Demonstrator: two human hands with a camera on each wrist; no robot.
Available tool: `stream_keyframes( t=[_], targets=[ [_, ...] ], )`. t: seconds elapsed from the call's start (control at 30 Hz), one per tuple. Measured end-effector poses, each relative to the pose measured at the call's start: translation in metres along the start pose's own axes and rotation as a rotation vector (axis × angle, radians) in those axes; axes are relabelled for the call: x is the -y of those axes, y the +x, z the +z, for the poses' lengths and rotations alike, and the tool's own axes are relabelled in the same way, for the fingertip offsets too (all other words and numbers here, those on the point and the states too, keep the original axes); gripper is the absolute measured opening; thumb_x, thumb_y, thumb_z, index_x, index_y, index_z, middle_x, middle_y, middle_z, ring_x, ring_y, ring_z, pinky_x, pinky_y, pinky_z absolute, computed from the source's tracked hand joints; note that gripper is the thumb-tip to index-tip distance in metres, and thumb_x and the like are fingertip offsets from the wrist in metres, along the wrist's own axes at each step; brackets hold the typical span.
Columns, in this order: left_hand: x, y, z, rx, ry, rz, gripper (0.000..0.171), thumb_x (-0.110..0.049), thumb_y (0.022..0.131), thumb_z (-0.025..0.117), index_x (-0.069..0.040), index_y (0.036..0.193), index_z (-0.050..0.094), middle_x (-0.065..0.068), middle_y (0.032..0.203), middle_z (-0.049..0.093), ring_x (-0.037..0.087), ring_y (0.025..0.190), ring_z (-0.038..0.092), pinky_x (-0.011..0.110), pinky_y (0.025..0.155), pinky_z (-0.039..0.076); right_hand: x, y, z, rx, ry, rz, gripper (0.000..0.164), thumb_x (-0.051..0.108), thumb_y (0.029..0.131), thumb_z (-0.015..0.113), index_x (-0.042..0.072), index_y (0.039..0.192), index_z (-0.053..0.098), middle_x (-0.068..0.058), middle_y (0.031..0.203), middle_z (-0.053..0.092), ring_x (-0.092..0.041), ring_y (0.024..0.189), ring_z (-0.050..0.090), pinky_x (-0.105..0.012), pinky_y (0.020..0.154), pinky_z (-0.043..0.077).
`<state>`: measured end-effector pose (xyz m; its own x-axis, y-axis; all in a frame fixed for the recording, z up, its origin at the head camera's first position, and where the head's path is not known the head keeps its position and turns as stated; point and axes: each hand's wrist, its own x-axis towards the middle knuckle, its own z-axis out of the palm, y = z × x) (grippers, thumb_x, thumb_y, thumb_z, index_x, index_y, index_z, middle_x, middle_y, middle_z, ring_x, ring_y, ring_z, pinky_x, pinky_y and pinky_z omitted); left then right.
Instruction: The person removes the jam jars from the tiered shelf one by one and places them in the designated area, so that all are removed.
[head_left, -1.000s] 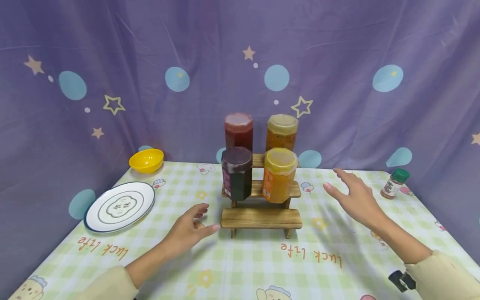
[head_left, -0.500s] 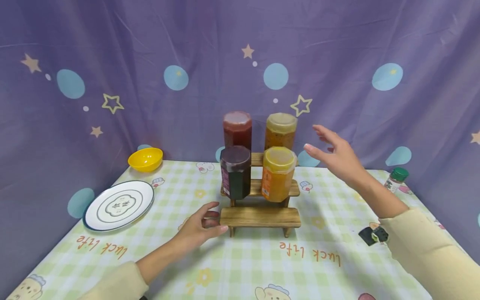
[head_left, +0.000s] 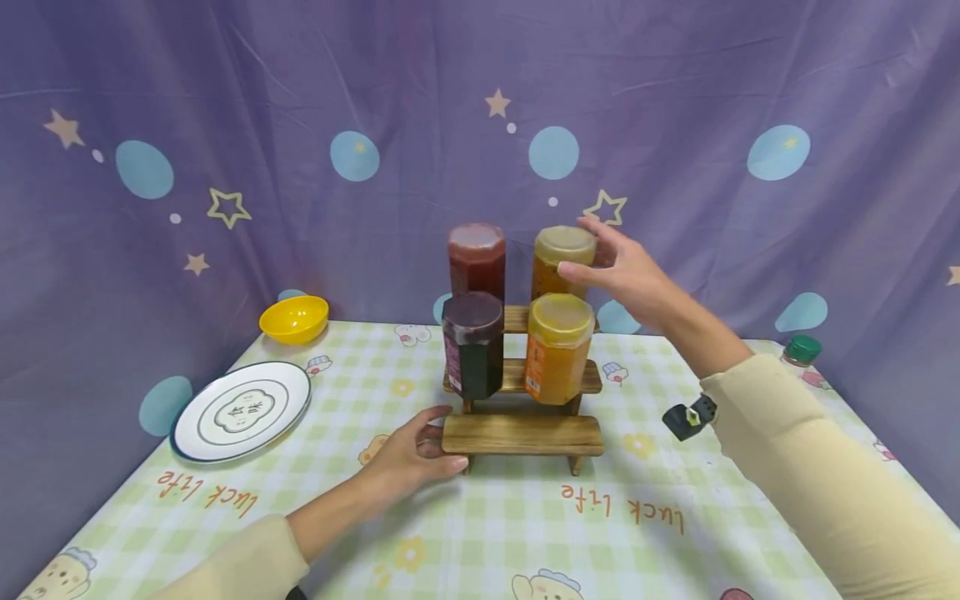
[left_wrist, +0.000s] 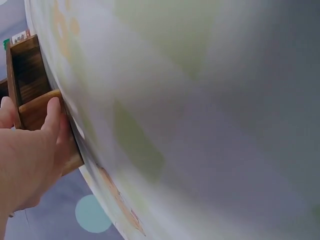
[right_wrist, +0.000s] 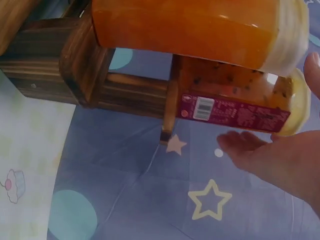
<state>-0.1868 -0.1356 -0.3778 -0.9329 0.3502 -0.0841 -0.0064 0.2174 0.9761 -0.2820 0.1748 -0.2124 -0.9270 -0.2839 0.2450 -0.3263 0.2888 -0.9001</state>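
A three-step wooden rack (head_left: pixel 522 435) stands on the table. My left hand (head_left: pixel 408 460) holds its lower left end, thumb at the front and fingers partly hidden behind; the left wrist view also has this hand (left_wrist: pixel 30 155) against the wood. On the top step are a red jar (head_left: pixel 477 254) and an amber jar (head_left: pixel 551 279) with dark specks. A dark purple jar (head_left: pixel 472 354) and an orange-yellow jar (head_left: pixel 558 354) sit on the middle step. Around the amber jar's lid, my right hand (head_left: pixel 626 271) is spread; the right wrist view shows its fingers (right_wrist: pixel 245 150) apart from the jar.
At the left lie a white plate (head_left: pixel 202 417) with a dark rim and, farther back, a yellow bowl (head_left: pixel 295 321). A green-capped shaker (head_left: pixel 802 350) stands at the far right, partly hidden by the sleeve. A purple curtain (head_left: pixel 420 225) hangs behind the table.
My right hand has risen and moved left from beside the rack to the amber jar. The left hand has slid right onto the rack's end. The jars have stayed put.
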Motion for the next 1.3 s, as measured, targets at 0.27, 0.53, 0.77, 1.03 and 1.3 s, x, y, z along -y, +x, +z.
stream_keyframes(
  t=[0.27, 0.53, 0.77, 1.03, 1.3],
  targets=[
    [-0.002, 0.004, 0.003, 0.038, -0.101, -0.030, 0.076, -0.009, 0.085, 0.074, -0.004, 0.147, 0.028, 0.024, 0.129, 0.048, 0.024, 0.103, 0.060, 0.038, 0.089, 0.057, -0.009, 0.007, 0.010, -0.037, 0.045, -0.063, 0.076, 0.014, 0.085, 0.073, 0.012, 0.148, 0.031, -0.017, 0.131, 0.052, -0.026, 0.118, 0.052, -0.037, 0.101, 0.048],
    [-0.002, 0.003, 0.005, 0.022, -0.150, -0.030, 0.070, 0.000, 0.084, 0.072, 0.000, 0.143, 0.034, 0.027, 0.130, 0.048, 0.028, 0.107, 0.060, 0.040, 0.090, 0.057, -0.015, 0.009, 0.012, -0.052, 0.011, -0.096, 0.069, 0.018, 0.085, 0.075, 0.015, 0.143, 0.038, -0.014, 0.125, 0.055, -0.022, 0.111, 0.056, -0.031, 0.093, 0.052],
    [0.000, 0.002, 0.004, 0.031, -0.182, -0.030, 0.070, 0.000, 0.084, 0.072, 0.000, 0.143, 0.034, 0.027, 0.128, 0.049, 0.027, 0.104, 0.061, 0.040, 0.090, 0.057, -0.014, 0.008, 0.012, -0.046, 0.035, -0.121, 0.063, 0.015, 0.083, 0.077, 0.014, 0.137, 0.044, -0.013, 0.120, 0.057, -0.022, 0.106, 0.058, -0.029, 0.088, 0.055],
    [-0.001, 0.003, 0.006, 0.049, -0.176, -0.031, 0.071, -0.001, 0.085, 0.071, 0.000, 0.144, 0.032, 0.026, 0.127, 0.048, 0.025, 0.102, 0.062, 0.040, 0.091, 0.056, -0.010, 0.005, 0.009, -0.068, 0.060, -0.085, 0.060, 0.017, 0.081, 0.079, 0.015, 0.133, 0.049, -0.011, 0.117, 0.059, -0.021, 0.102, 0.059, -0.028, 0.084, 0.056],
    [-0.002, 0.005, 0.005, 0.038, -0.162, -0.033, 0.071, -0.001, 0.085, 0.071, 0.000, 0.143, 0.032, 0.025, 0.126, 0.050, 0.025, 0.102, 0.062, 0.039, 0.091, 0.057, 0.002, 0.006, 0.007, -0.124, -0.019, -0.060, 0.063, 0.021, 0.077, 0.083, 0.015, 0.131, 0.052, -0.010, 0.117, 0.061, -0.020, 0.102, 0.060, -0.027, 0.083, 0.056]
  ],
)
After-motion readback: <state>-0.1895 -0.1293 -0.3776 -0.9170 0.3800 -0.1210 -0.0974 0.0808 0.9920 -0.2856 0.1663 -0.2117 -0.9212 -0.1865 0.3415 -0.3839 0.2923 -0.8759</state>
